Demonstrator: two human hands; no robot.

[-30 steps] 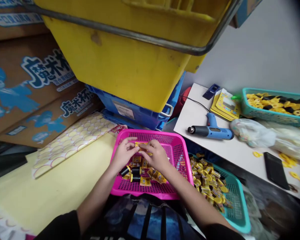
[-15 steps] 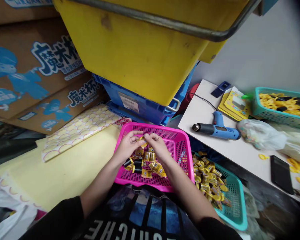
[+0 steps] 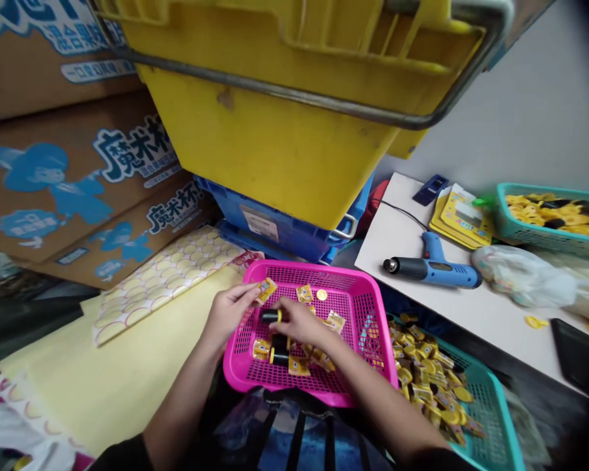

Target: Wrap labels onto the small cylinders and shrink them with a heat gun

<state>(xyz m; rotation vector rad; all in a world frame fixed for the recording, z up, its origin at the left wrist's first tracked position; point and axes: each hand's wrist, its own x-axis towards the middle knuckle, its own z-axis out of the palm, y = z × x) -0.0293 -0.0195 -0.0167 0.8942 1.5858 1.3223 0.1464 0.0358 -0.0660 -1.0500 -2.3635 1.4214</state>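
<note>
My left hand [image 3: 230, 312] pinches a small yellow printed sleeve [image 3: 266, 290] over the left rim of the pink basket [image 3: 360, 278]. Inside that basket, my right hand [image 3: 297, 322] has its fingers closed on a small black cylinder with a yellow rim [image 3: 271, 316]. Another black cylinder [image 3: 279, 356] lies below it, near the front of the basket. Several yellow sleeves are scattered on the mesh floor around my hands, one sleeve [image 3: 304, 293] near the back beside a round yellow disc [image 3: 321, 295]. My right forearm covers part of the heap.
At the right, a teal basket [image 3: 508, 418] holds many yellow pieces. A blue heat gun [image 3: 434, 270] lies on the white table [image 3: 373, 245], near a plastic bag [image 3: 525, 273] and a black phone-like slab [image 3: 576, 356]. Yellow and blue crates [image 3: 275, 150] stand behind; cartons [image 3: 73, 196] are stacked left.
My hands have moved apart. The left has carried a yellow sleeve to the left, while the right has lowered and taken hold of a black cylinder. The camera view has tilted upward.
</note>
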